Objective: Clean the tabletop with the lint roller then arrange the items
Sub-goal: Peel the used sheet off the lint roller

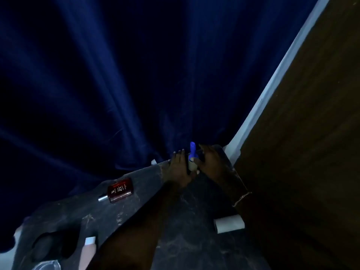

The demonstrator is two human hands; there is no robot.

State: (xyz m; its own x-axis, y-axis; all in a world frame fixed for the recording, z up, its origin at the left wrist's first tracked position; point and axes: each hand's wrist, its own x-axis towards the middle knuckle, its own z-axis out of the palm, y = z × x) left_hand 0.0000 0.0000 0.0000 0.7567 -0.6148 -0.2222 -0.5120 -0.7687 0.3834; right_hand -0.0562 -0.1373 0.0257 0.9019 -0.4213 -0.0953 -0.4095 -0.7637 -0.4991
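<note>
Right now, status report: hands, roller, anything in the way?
Left hand and right hand both on blue-handled lint roller, far table corner. Dark red perfume bottle lying left. White paper roll near right edge.

A dim room in a home, likely a bedroom or dressing corner. A heavy blue curtain [116, 75] hangs in folds behind a small dark, scuffed desk [185, 221] set in a corner beside a dark wooden panel [311, 133] edged by a pale wall strip [272, 80]. A perfume bottle [119, 190] lies flat on the desk, and a white roll [228, 224] rests at its right edge.
</note>
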